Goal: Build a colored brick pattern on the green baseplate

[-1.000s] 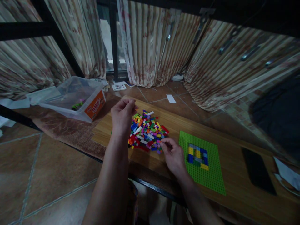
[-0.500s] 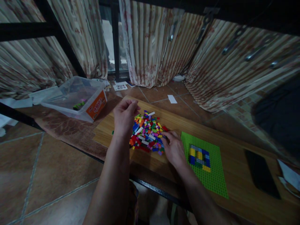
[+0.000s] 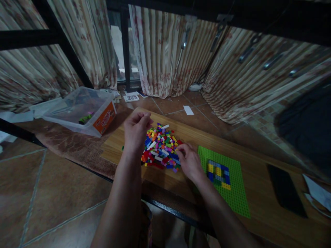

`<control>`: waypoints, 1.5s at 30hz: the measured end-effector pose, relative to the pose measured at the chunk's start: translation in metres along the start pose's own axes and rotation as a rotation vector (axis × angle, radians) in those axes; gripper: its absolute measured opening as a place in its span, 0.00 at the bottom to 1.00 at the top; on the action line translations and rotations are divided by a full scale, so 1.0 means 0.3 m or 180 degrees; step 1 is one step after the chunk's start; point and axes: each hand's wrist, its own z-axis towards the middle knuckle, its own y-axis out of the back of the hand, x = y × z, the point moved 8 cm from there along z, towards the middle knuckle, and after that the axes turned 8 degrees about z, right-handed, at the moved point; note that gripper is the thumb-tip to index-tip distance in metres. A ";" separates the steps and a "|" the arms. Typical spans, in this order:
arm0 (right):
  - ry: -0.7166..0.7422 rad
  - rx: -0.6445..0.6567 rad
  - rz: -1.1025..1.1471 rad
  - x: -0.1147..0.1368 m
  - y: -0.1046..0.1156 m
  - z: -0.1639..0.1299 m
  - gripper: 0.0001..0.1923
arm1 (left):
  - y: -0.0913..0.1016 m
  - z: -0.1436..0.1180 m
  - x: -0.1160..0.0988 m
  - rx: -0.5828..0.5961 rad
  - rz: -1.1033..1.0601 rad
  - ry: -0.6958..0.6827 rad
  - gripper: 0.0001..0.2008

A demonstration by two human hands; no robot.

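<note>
A heap of small multicoloured toy bricks (image 3: 161, 146) is spread on the wooden board. Over its left side my left hand (image 3: 136, 131) is raised, fingers curled and thumb pressed to them; whatever they may hold is hidden. My right hand (image 3: 190, 161) is at the heap's right edge with thumb and forefinger closed together, and anything between them is too small to make out. Just right of that hand lies a green baseplate (image 3: 236, 193), bearing a low block of blue, yellow, grey and green bricks (image 3: 218, 174).
A clear plastic bin (image 3: 73, 119) with an orange label and a few green pieces stands at the left on a brown cloth (image 3: 77, 144). A black phone-like slab (image 3: 286, 191) lies on the board (image 3: 258, 186) at the right. Striped curtains (image 3: 160, 51) hang behind.
My right hand's fingertips have lifted slightly and drawn together at the heap's edge. My left hand keeps its pinched pose. The whole view has shifted a little.
</note>
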 end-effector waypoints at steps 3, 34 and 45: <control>-0.0107 -0.0002 0.0657 0.005 0.060 -0.047 0.08 | -0.010 -0.001 0.004 0.0020 -0.0013 0.0011 0.08; -0.0692 0.0203 0.0497 -0.308 0.367 -0.233 0.08 | -0.595 -0.556 0.260 0.3025 0.2857 -0.1320 0.10; -0.0592 0.0058 -0.0022 -0.303 0.360 -0.224 0.09 | -0.610 -0.593 0.258 0.3109 0.3456 -0.1691 0.09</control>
